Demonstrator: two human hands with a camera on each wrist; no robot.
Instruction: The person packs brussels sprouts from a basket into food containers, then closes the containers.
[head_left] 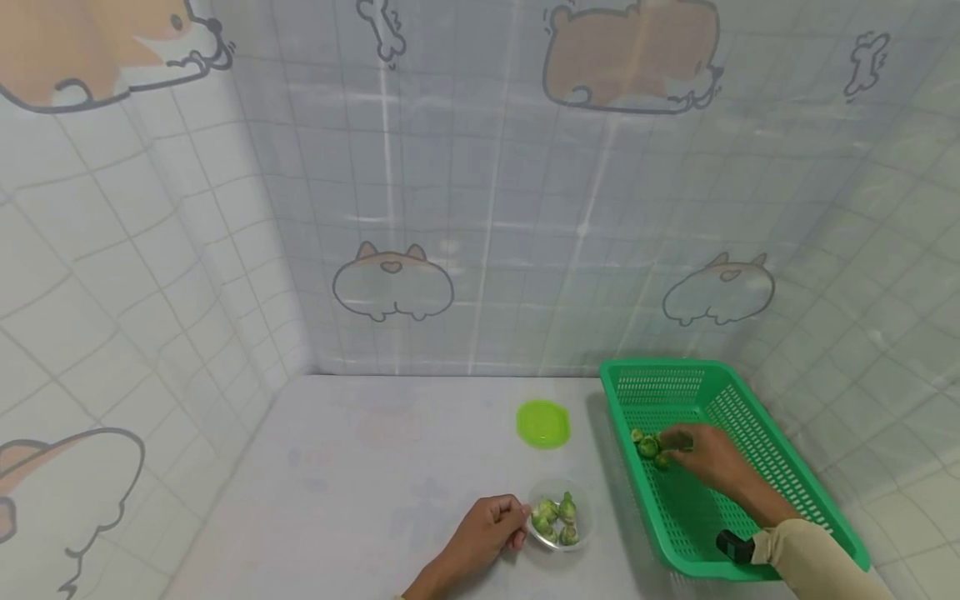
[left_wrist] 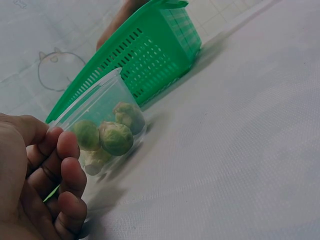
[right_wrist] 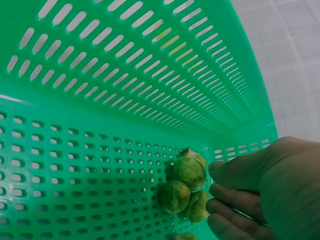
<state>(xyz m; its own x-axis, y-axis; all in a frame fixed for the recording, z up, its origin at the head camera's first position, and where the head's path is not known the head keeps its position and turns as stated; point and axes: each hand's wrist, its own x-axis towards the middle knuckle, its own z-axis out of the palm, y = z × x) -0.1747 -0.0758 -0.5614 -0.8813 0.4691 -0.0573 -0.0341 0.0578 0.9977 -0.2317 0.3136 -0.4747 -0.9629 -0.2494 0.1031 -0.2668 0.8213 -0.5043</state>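
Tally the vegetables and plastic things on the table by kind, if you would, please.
Rectangular green plastic basket: 1
Round clear plastic bowl: 1
Round lime-green plastic lid: 1
Round green Brussels sprouts: at least 8 (bowl 4, basket 4; others may be hidden)
Total: at least 11

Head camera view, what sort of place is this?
Perhaps a small makeshift booth: cartoon-dog sheeting on three sides of a pale tabletop, which holds a green basket and a clear tub.

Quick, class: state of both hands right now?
Left hand: closed, holding the clear bowl.
Right hand: open, by the Brussels sprouts in the green basket.
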